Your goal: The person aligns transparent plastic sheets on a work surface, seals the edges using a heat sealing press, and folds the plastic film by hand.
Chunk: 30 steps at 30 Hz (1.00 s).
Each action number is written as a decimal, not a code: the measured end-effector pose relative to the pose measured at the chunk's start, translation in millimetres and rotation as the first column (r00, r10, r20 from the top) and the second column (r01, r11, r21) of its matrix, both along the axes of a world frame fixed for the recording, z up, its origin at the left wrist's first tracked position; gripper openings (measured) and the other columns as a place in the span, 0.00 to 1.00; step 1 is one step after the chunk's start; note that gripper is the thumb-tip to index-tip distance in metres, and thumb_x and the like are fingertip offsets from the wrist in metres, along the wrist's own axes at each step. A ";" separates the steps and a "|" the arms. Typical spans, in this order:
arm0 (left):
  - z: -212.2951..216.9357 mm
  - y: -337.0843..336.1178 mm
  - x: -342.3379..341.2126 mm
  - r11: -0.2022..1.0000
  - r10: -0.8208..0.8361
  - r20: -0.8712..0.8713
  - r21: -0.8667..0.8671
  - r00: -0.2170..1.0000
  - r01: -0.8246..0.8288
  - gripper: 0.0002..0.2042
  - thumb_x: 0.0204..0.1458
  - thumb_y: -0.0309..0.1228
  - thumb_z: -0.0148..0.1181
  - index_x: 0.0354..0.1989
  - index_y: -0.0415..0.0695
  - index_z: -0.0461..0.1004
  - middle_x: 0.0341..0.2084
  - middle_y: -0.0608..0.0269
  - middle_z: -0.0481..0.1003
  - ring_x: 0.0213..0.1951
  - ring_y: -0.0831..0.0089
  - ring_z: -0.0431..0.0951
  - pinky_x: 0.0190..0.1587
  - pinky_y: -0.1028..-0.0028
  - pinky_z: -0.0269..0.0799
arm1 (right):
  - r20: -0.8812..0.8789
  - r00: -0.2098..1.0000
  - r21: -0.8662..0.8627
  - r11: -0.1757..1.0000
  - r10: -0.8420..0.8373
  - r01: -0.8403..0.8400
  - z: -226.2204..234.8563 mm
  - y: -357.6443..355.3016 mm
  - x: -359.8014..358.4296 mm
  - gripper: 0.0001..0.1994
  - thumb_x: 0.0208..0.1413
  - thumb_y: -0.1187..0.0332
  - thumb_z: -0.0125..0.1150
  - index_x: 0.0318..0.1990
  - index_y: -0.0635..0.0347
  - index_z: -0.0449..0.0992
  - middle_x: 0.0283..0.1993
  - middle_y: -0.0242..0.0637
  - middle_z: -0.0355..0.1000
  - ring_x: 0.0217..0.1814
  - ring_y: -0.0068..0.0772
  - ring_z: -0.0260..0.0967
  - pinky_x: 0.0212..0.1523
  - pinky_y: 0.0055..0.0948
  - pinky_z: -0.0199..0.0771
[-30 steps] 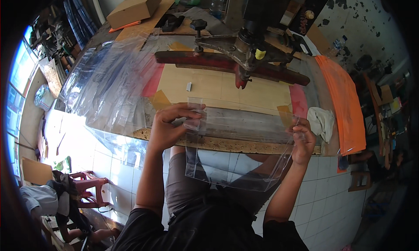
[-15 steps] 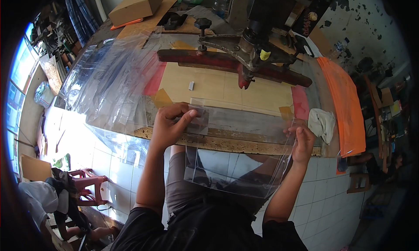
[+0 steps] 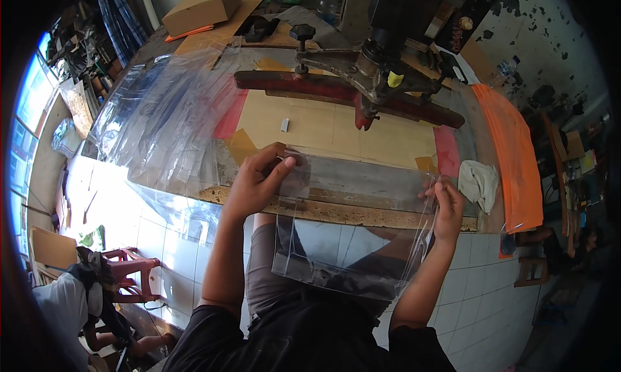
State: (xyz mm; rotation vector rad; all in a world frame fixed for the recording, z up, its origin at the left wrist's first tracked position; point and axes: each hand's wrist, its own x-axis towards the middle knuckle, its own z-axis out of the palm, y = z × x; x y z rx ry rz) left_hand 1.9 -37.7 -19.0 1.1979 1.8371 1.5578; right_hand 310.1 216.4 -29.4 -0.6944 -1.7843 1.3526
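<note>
The person holds a clear plastic sheet (image 3: 352,223) by its two upper corners, at the near edge of the surface (image 3: 343,212). The left hand (image 3: 255,184) pinches the left corner, with the thumb on top and the fingers curled under it. The right hand (image 3: 446,204) is closed on the right corner in the same way. The two hands are well apart, so the sheet is stretched flat between them. Its upper part lies over the worn wooden edge of the surface, and its lower part hangs down in front of the person's lap.

It seems the step in hand is placing the sheet on the beige board (image 3: 336,123) that lies under the red arm of the press (image 3: 349,94). The sheet is not yet fully on the board. The next move probably calls for pushing both corners evenly toward the far side, with the sheet kept tight, so that it does not fold or slide crooked.

To the left, a loose stack of clear plastic sheets (image 3: 168,126) is spread over the surface. To the right lie a white cloth (image 3: 479,181) and, beside it, a stack of orange sheets (image 3: 514,155). At the far left, a cardboard box (image 3: 204,7) stands.
</note>
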 end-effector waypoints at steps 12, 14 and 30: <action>0.6 4.3 1.8 0.988 0.066 -0.015 0.143 0.998 -0.063 0.12 0.67 0.33 0.58 0.42 0.34 0.77 0.34 0.60 0.80 0.37 0.75 0.78 0.46 0.73 0.73 | 0.025 1.000 0.022 1.000 0.012 -0.013 2.0 -2.0 -2.4 0.17 0.68 0.65 0.57 0.28 0.68 0.74 0.34 0.36 0.71 0.37 0.29 0.72 0.42 0.30 0.72; 1.1 1.9 0.3 0.994 0.066 0.000 0.083 0.998 -0.066 0.12 0.66 0.34 0.57 0.41 0.34 0.78 0.32 0.60 0.80 0.36 0.75 0.78 0.45 0.74 0.73 | 0.029 0.999 0.040 0.999 0.021 -0.022 1.9 -0.9 -2.0 0.17 0.68 0.65 0.57 0.28 0.68 0.74 0.34 0.36 0.71 0.37 0.29 0.72 0.42 0.30 0.72; 1.8 4.7 5.5 0.978 0.203 -0.022 0.043 0.979 -0.202 0.13 0.66 0.33 0.56 0.37 0.33 0.79 0.26 0.69 0.75 0.32 0.83 0.70 0.38 0.77 0.67 | 0.047 0.995 0.071 0.993 0.093 -0.096 3.8 -1.0 0.8 0.15 0.68 0.69 0.56 0.28 0.68 0.75 0.34 0.34 0.71 0.39 0.26 0.70 0.42 0.26 0.64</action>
